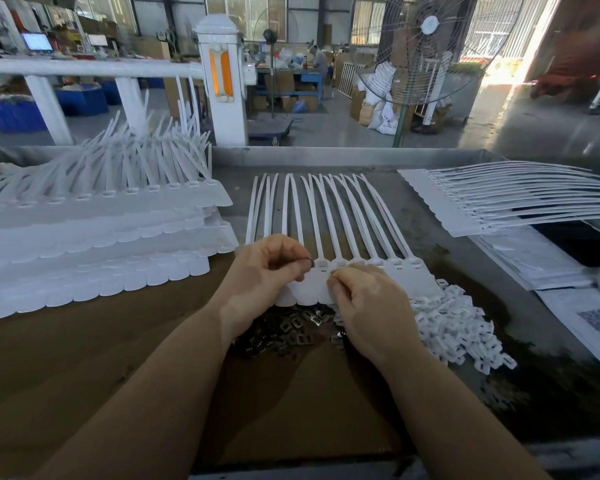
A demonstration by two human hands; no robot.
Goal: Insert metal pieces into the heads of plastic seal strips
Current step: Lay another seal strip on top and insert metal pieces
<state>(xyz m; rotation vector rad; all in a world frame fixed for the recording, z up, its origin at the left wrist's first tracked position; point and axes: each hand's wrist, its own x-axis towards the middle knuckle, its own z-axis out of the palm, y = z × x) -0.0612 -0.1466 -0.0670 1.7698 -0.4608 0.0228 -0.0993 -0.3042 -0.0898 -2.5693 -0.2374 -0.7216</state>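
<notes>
Here, left to right:
Far left: stacked sheets of joined white seal strips (94, 244) lay on the table (66, 358), their tails fanning up toward a white railing (84, 69).
Left hand (262, 271): fingers curled, pinching a small dark metal piece (309, 263) at the head of one strip.
Centre: the sheet of seal strips being worked (329, 220) lay flat, tails pointing away, heads nearest the person.
Right hand (368, 303): fingers curled over the near edge of that sheet, holding it down; what the fingertips pinched could not be told.
Under both hands: a heap of dark metal pieces (291, 332), partly hidden by the wrists.
Right of it: a pile of small white plastic clips (461, 327), touching the sheet's corner.
Far right: another sheet of strips (499, 206) lay over printed papers (593, 317); the print was too blurred to read.
Behind: a standing fan (426, 50) and a white post with an orange reflector (220, 72).
</notes>
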